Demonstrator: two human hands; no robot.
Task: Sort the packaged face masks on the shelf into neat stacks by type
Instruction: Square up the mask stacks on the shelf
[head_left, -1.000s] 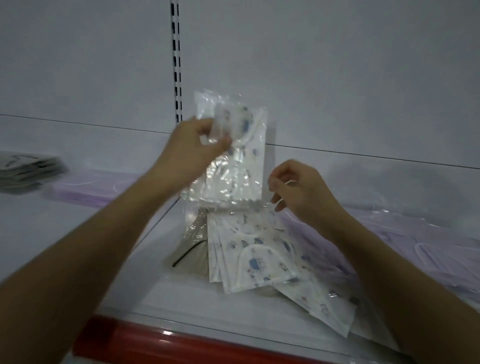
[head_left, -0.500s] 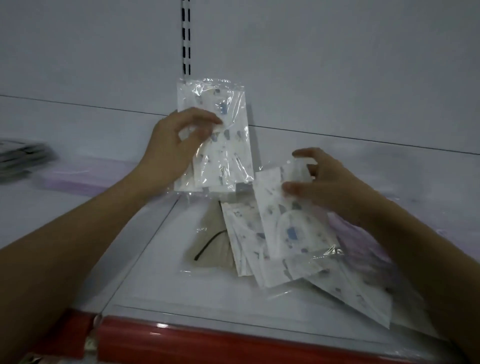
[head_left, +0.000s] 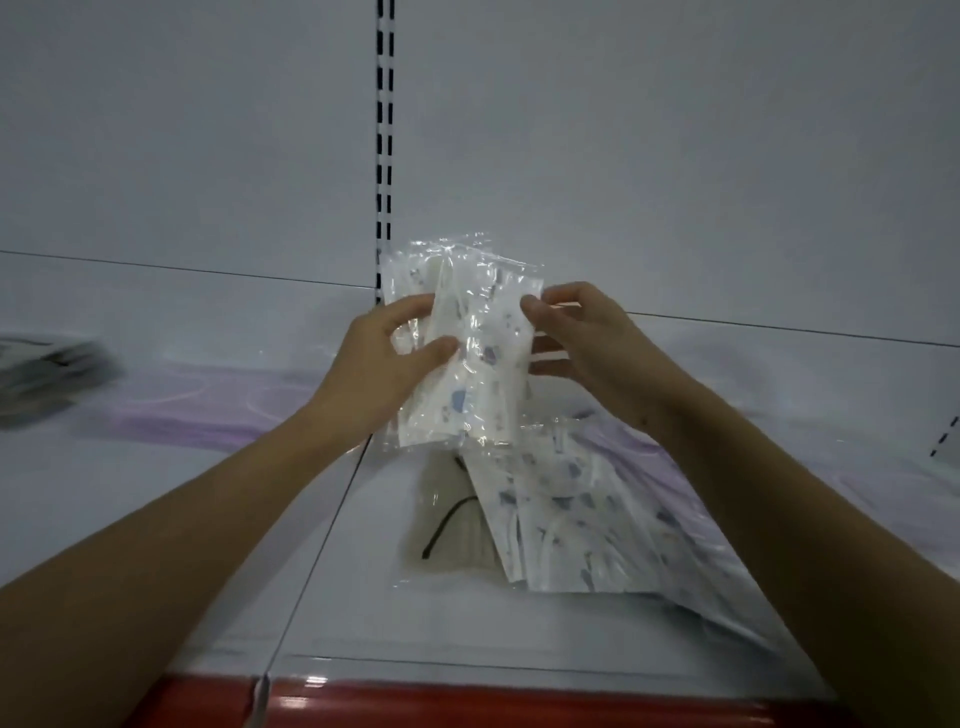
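Note:
A small bundle of white printed masks in clear wrappers (head_left: 470, 353) is held upright above the shelf, between both hands. My left hand (head_left: 382, 366) grips its left edge, thumb across the front. My right hand (head_left: 582, 338) pinches its right edge with thumb and fingers. Below the bundle, several more white printed packets (head_left: 566, 525) lie fanned out on the shelf. A beige mask with a black strap (head_left: 447, 530) lies partly under them in its wrapper.
Purple masks (head_left: 208, 405) lie in a row at the back left, and more purple masks (head_left: 649, 457) at the right. A dark stack (head_left: 47, 369) sits at the far left. A red strip (head_left: 467, 704) runs along the shelf's front edge.
My right hand lifted a printed packet off the pile and brought it up against the one in my left hand. Both hands now hold the packets together.

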